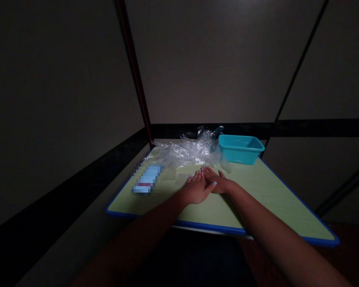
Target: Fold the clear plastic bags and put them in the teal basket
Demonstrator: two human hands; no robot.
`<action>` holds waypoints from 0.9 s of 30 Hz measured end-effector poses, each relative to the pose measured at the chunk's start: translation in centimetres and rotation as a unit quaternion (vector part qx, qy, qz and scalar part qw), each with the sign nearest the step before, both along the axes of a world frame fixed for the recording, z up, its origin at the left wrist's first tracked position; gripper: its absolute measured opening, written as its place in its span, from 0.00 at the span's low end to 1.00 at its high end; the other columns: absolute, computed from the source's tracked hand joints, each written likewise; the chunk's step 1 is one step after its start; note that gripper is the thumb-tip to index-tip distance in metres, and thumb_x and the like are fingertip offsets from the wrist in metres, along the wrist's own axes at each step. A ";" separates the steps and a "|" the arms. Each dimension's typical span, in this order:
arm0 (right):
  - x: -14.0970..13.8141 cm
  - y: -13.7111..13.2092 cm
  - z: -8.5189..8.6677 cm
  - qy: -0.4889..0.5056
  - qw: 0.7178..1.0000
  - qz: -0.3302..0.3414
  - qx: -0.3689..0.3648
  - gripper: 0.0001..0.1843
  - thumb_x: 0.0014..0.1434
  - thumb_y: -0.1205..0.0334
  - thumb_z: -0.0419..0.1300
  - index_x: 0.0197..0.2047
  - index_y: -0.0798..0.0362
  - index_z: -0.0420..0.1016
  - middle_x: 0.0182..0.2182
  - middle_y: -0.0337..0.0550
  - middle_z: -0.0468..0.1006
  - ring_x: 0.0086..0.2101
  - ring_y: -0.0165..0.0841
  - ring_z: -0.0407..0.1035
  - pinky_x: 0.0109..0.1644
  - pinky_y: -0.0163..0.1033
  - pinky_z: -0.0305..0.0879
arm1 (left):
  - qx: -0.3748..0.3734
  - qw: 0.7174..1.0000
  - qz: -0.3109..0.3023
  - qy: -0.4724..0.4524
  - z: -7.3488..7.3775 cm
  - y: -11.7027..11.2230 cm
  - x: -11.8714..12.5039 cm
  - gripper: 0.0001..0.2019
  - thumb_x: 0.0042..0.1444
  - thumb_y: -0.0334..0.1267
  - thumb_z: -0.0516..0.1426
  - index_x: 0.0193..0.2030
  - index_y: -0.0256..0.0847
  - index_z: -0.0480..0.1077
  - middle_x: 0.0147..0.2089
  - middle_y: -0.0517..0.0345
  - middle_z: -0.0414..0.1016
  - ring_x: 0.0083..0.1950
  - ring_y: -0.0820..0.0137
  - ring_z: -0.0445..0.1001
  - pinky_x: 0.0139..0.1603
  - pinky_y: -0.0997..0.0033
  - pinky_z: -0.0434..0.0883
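Note:
My left hand (196, 188) lies flat, palm down, on the pale green table (257, 195) with fingers stretched out. My right hand (217, 181) lies flat beside it, fingers extended, and the left thumb crosses over its edge. Neither hand holds anything. Just beyond the fingertips lies a heap of clear plastic bags (187, 153). A small clear plastic piece (182, 177) rests on the table by my left fingers.
A turquoise plastic tub (241, 148) stands at the back of the table, right of the bags. A blurred blue and white flat item (147, 179) lies at the left. The table has a blue edge; dark walls close in behind and left.

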State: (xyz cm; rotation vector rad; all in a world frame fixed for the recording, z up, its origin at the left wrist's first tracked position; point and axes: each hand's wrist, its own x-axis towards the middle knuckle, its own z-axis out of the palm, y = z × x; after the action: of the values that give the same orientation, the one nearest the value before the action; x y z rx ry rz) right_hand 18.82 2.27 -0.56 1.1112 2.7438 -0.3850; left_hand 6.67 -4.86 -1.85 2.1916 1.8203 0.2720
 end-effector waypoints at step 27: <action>0.0 -0.2 -0.4 0.019 1.000 -0.018 0.011 0.51 0.53 0.31 0.41 0.68 0.54 0.29 0.66 0.48 0.30 0.64 0.44 0.26 0.61 0.64 0.32 | 0.036 0.995 0.063 0.065 -0.1 -1.7 -5.3 0.32 0.62 0.53 0.36 0.66 0.34 0.47 0.69 0.44 0.43 0.70 0.64 0.40 0.66 0.51 0.45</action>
State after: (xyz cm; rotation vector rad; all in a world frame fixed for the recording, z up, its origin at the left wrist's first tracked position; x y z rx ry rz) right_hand 18.85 2.12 -0.93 1.1711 2.7711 -0.3868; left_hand 1.36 -6.54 -1.93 2.1910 2.0540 0.2290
